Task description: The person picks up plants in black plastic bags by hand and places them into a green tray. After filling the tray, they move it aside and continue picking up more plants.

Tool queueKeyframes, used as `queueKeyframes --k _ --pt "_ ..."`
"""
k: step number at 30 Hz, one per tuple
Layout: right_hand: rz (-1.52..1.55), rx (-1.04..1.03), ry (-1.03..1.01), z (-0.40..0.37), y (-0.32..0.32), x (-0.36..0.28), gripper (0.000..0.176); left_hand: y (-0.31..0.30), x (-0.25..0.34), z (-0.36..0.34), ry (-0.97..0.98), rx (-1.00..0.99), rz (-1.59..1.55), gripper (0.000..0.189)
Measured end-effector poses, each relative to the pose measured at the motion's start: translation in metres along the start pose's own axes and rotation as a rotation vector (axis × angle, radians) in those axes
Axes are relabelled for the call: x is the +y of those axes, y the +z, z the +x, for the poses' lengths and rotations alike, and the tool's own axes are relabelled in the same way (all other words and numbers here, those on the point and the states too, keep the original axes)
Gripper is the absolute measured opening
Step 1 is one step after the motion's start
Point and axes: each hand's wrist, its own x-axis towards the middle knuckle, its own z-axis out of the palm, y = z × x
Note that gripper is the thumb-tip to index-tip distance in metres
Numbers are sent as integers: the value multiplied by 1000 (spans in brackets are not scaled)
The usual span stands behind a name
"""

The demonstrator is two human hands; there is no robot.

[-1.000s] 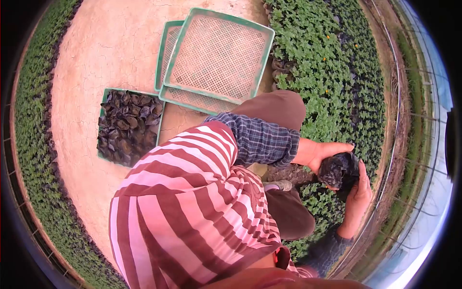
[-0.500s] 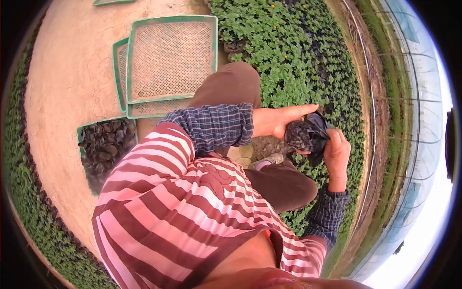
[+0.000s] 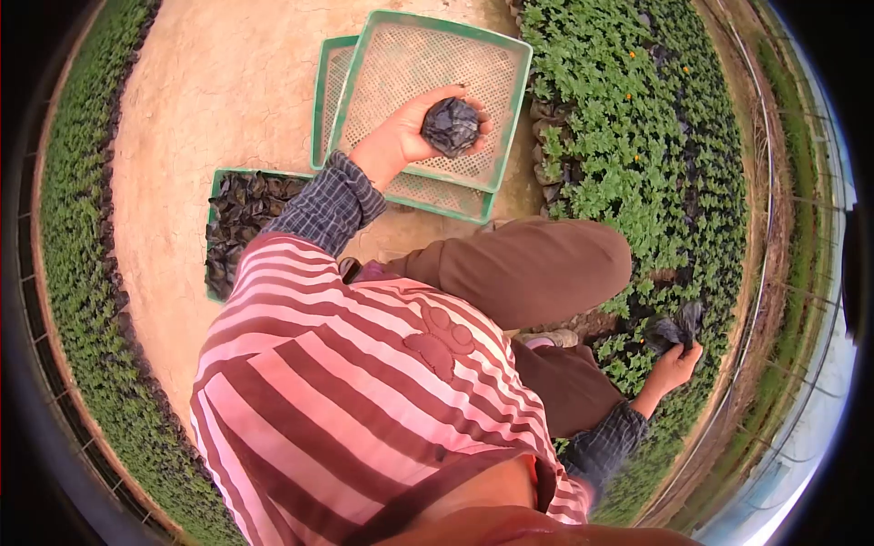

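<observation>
Left hand: the left hand (image 3: 408,135) is palm up, fingers and thumb curled round a dark bundle (image 3: 452,127) seated in the palm.
Dark bundle: rounded and wrinkled, at far centre in front of the upper tray (image 3: 401,64); whether it touches the mesh cannot be told.
Right hand: at right, the right hand (image 3: 673,368) pinches black plastic (image 3: 688,320) between thumb and fingers, near the green plants (image 3: 592,118).
Mesh trays: the upper tray, green-rimmed, lies askew on another tray (image 3: 442,193).
Filled tray: left of these, the filled tray (image 3: 210,235) holds closely packed dark pieces (image 3: 238,218), partly hidden by the sleeve (image 3: 330,205).
Bent leg: a brown trouser leg (image 3: 528,268) lies between the two hands.
Step in hand: apparently handling one bundle over the trays, with more plastic held ready at the right.
Next move: calls for a level, cupped left palm so the bundle cannot roll, and a light right pinch that spares the thin plastic.
</observation>
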Motion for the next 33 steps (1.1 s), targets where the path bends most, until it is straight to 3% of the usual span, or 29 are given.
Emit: queueKeyframes --k 4,7,11,16,18,22,24,29,33 --pt "83 -10 -4 -4 -3 -8 19 -127 -9 -17 -115 464 -189 28" --pt "58 -118 -7 -6 -2 -7 19 -178 -33 -11 -108 549 -234 27" --pt "71 -157 -73 -11 5 -9 19 -211 -40 14 54 559 -397 31" --pt "48 -142 -88 -12 4 -18 20 -243 -26 23 -79 653 -336 32" --pt "47 -158 -78 -12 4 -18 22 -251 -22 18 -135 566 -299 33" --pt "48 -179 -96 -12 8 -15 22 -224 -49 -20 -121 445 -320 35" --pt "95 -213 -76 -10 9 -15 22 -209 -70 -46 -141 486 -212 37" --pt "81 -204 -80 -7 10 -25 20 -227 -91 -73 -264 481 -292 36" --pt "75 -194 -93 -5 13 -29 21 -247 -102 -59 -77 531 -209 35"
